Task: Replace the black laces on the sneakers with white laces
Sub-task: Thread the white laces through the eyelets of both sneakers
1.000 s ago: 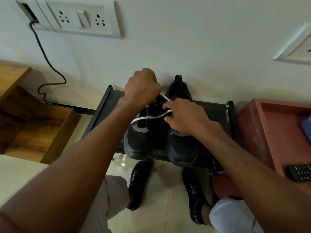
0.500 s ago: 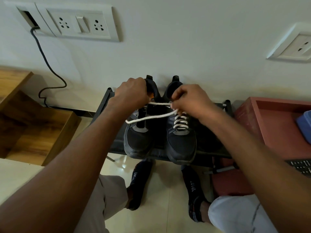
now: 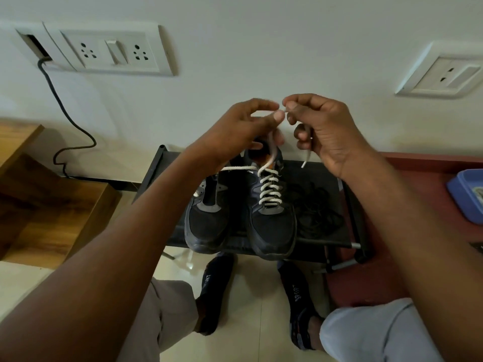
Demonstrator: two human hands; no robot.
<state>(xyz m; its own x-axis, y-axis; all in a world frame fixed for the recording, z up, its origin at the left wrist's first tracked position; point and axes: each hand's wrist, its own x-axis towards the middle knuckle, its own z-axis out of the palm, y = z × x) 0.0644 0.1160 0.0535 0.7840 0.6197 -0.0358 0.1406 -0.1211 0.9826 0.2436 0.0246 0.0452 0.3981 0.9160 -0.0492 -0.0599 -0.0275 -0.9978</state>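
Note:
Two black sneakers stand side by side on a black rack (image 3: pixel 352 205). The right sneaker (image 3: pixel 271 223) is threaded with a white lace (image 3: pixel 269 186) up to its top eyelets. The left sneaker (image 3: pixel 209 220) shows no lace in its eyelets. Above the shoes, my left hand (image 3: pixel 240 131) pinches one end of the white lace and my right hand (image 3: pixel 321 129) pinches the other end, whose tip hangs down past my palm. The two hands almost touch. A heap of black laces (image 3: pixel 318 212) lies on the rack right of the right sneaker.
A wooden cabinet (image 3: pixel 39 199) stands at the left and a red-brown tray table (image 3: pixel 418 205) with a blue box (image 3: pixel 467 194) at the right. Wall sockets (image 3: pixel 109 50) and a black cable (image 3: pixel 68 118) are on the wall behind. My feet in socks (image 3: pixel 217 291) rest on the floor below the rack.
Both hands have risen from the shoe tops and come together above the sneakers, drawing the white lace ends upward. The laced front of the right sneaker is now uncovered.

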